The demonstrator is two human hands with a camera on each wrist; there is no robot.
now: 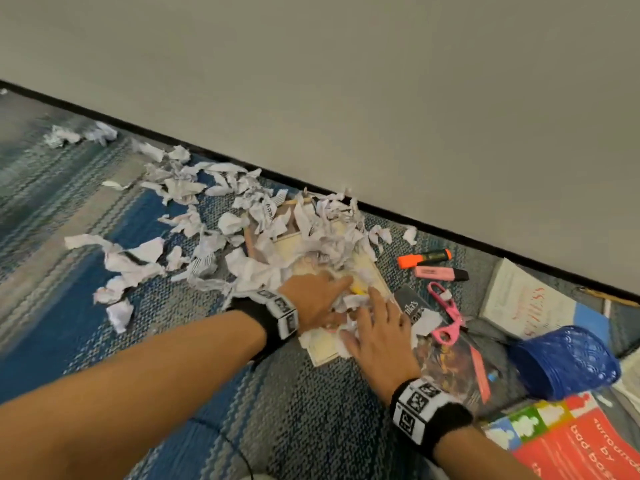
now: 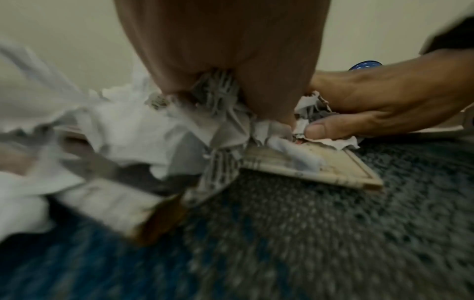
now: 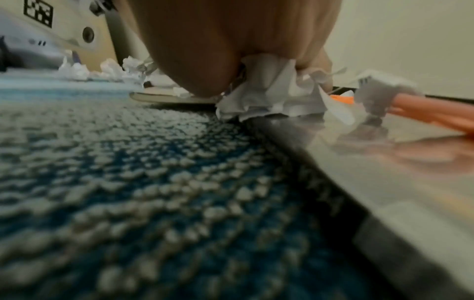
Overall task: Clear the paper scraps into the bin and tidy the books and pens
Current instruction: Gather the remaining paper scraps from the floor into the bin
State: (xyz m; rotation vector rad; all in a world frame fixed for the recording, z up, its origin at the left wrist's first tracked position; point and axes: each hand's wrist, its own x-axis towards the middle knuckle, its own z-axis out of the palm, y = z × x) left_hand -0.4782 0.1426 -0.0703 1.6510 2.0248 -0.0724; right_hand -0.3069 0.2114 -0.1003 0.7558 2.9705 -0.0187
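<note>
Hands meet at the lower centre of the head view: the left hand (image 1: 317, 299) and the right hand (image 1: 377, 332) both lie on a mound of paper scraps (image 1: 242, 230) that covers a cream book (image 1: 323, 353) on the blue carpet (image 1: 138, 341). More scraps trail away to the upper left along the grey wall (image 1: 381, 98). To the right of the hands lie an orange highlighter (image 1: 424, 258), a pink highlighter (image 1: 441, 273), pink scissors (image 1: 446, 317) on a dark book (image 1: 457, 365), a white book (image 1: 523, 303), a blue bin (image 1: 564, 362) on its side and, at the lower right corner, a red book (image 1: 581, 445).

Left wrist view, blurred: the left hand (image 2: 231, 60) fills the top centre, its grip closed on a bunch of printed scraps (image 2: 220, 105). At the right the right hand (image 2: 379, 101) has thumb and fingers pinched on torn paper above the cream book (image 2: 333, 168).

Right wrist view, low over the carpet (image 3: 153, 182): the right hand (image 3: 231, 40) at top centre holds a wad of white scraps (image 3: 269, 97) in its grip. The scissors (image 3: 423, 109) lie at the right edge on a glossy cover (image 3: 384, 182).
</note>
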